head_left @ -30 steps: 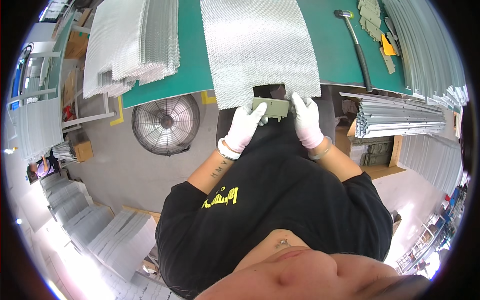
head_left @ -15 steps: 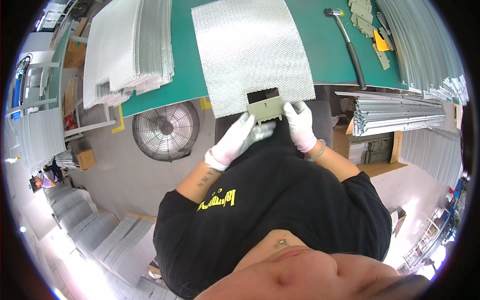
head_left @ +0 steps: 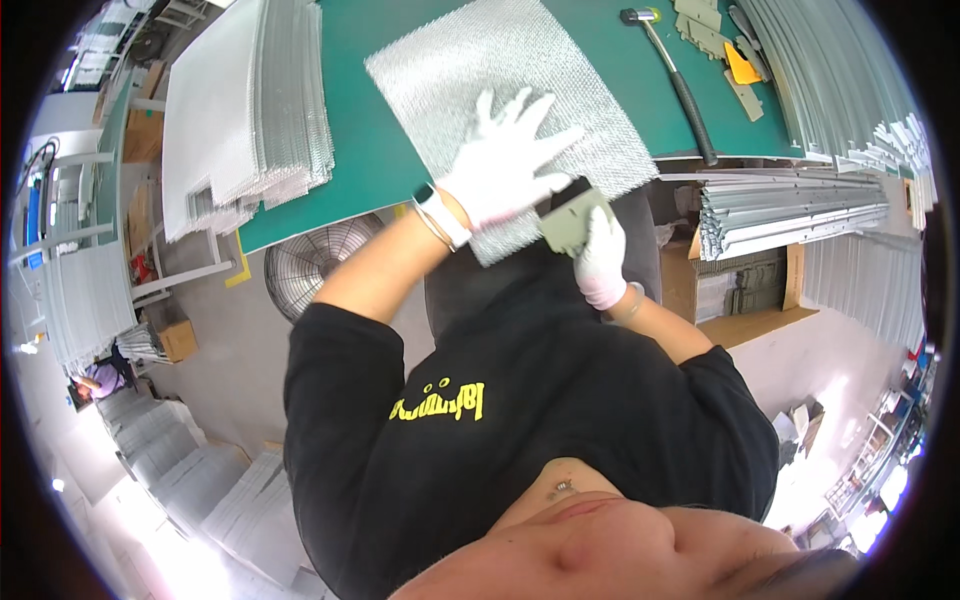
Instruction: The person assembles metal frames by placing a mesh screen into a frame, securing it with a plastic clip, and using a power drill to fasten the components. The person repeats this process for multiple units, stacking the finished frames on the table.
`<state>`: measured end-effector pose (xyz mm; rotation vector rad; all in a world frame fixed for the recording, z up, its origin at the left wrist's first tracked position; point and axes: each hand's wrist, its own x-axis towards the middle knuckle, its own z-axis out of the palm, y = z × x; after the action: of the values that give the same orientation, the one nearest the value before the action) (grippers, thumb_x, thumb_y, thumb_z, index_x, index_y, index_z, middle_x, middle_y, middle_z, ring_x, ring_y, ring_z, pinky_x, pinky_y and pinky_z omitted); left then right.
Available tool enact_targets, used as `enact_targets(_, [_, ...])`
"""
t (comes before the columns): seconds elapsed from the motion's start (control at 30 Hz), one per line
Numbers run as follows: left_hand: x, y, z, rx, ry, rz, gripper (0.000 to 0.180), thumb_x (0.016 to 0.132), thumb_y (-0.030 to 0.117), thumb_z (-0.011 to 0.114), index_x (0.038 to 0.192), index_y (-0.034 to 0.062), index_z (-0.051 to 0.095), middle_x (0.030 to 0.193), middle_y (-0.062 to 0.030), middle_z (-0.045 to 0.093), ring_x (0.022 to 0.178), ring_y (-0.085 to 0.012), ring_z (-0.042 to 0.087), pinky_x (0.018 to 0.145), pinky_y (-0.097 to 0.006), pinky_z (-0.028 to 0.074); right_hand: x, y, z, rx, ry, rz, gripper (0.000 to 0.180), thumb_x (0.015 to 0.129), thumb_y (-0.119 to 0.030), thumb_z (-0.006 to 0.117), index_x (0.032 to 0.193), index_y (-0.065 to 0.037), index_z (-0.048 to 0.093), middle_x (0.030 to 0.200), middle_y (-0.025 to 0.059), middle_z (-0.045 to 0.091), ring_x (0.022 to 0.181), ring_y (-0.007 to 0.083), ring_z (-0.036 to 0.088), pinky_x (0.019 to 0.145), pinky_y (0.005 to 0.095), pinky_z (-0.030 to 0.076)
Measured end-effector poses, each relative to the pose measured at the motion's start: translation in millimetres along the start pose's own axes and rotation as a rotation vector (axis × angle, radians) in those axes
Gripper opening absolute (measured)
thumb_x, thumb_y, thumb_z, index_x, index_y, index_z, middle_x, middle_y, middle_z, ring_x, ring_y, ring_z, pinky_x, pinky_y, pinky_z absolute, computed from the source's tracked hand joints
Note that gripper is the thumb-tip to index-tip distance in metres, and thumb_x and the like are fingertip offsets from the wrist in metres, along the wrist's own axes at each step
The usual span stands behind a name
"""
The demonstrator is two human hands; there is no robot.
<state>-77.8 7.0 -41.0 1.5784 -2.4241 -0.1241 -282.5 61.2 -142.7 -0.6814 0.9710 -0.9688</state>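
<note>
Two hands, both in thin white gloves, at work on one piece. My left hand (head_left: 508, 165) lies spread, fingers fanned and thumb out to the right, over a silvery mesh sheet (head_left: 500, 65); I cannot tell how hard the palm bears on it. My right hand (head_left: 602, 258) pinches the right end of a grey-green plate (head_left: 570, 225), flat and matt, with small projections along the edge nearest me; fingers underneath are hidden.

Position: plate sits just right of and below the left thumb, at the near edge of the mesh, where a dark rectangular cut-out shows. Whether plate and cut-out edge are joined, I cannot tell. Mesh is thin, finely textured and bright, set askew on the smooth green bench top (head_left: 350, 150), its near edge overhanging.

Left of my left hand: a thick stack of similar mesh sheets (head_left: 235, 100), edges ragged. Beyond my right hand: a hammer (head_left: 680, 85) with a dark handle, more flat grey-green plates (head_left: 700, 25) and an orange-yellow piece (head_left: 742, 65). Right of my right hand, below bench level: long, narrow metal strips (head_left: 795, 212), bundled, above an open cardboard box (head_left: 760, 318). Below my left forearm: a round fan (head_left: 305, 265) with a wire guard.
</note>
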Motion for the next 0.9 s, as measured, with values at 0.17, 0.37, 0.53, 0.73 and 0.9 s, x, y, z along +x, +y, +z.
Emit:
enact_targets(0.17, [-3, 46, 9, 0.024, 0.019, -0.140, 0.059, 0.093, 0.043, 0.058, 0.149, 0.0259, 0.049, 0.154, -0.0216, 0.039, 0.144, -0.0443, 0.034, 0.116, -0.068, 0.016, 28, 18, -24, -0.002, 0.069, -0.134, 0.025, 0.106, -0.024, 0.051, 0.112, -0.003, 0.062, 0.098, 0.0023, 0.065, 0.087, 0.0095, 0.061, 0.076, 0.0280, 0.051])
enact_targets(0.37, [-7, 44, 10, 0.008, 0.044, -0.153, 0.053, 0.095, 0.035, 0.056, 0.146, 0.0227, 0.052, 0.151, -0.0222, 0.041, 0.142, -0.0443, 0.036, 0.116, -0.066, 0.018, 21, -42, -6, -0.088, -0.132, 0.011, 0.011, 0.100, -0.017, 0.062, 0.104, -0.006, 0.063, 0.095, -0.0007, 0.063, 0.085, 0.0073, 0.059, 0.076, 0.0268, 0.051])
enact_targets(0.53, [-12, 51, 8, -0.031, 0.054, -0.143, 0.052, 0.094, 0.032, 0.056, 0.145, 0.0213, 0.053, 0.150, -0.0221, 0.043, 0.142, -0.0439, 0.036, 0.117, -0.065, 0.018, 5, -45, 6, -0.035, 0.002, -0.035, 0.013, 0.100, -0.018, 0.062, 0.100, -0.005, 0.064, 0.095, -0.0010, 0.064, 0.084, 0.0067, 0.059, 0.075, 0.0255, 0.051])
enact_targets(0.73, [-9, 42, 4, 0.003, -0.006, -0.113, 0.052, 0.094, 0.031, 0.056, 0.145, 0.0210, 0.054, 0.151, -0.0206, 0.042, 0.143, -0.0425, 0.036, 0.118, -0.065, 0.017, 30, -12, 6, 0.045, 0.011, 0.066, 0.018, 0.101, -0.020, 0.063, 0.108, -0.004, 0.067, 0.093, 0.0006, 0.067, 0.082, 0.0063, 0.060, 0.076, 0.0252, 0.051])
enact_targets(0.9, [11, -19, -11, 0.048, 0.019, 0.008, 0.054, 0.091, 0.029, 0.059, 0.144, 0.0182, 0.054, 0.150, -0.0182, 0.045, 0.143, -0.0404, 0.036, 0.118, -0.064, 0.018, 42, -71, 12, -0.770, -0.828, 0.106, 0.059, 0.089, -0.047, 0.071, 0.125, -0.002, 0.062, 0.116, 0.0108, 0.068, 0.085, 0.0186, 0.062, 0.080, 0.0334, 0.053])
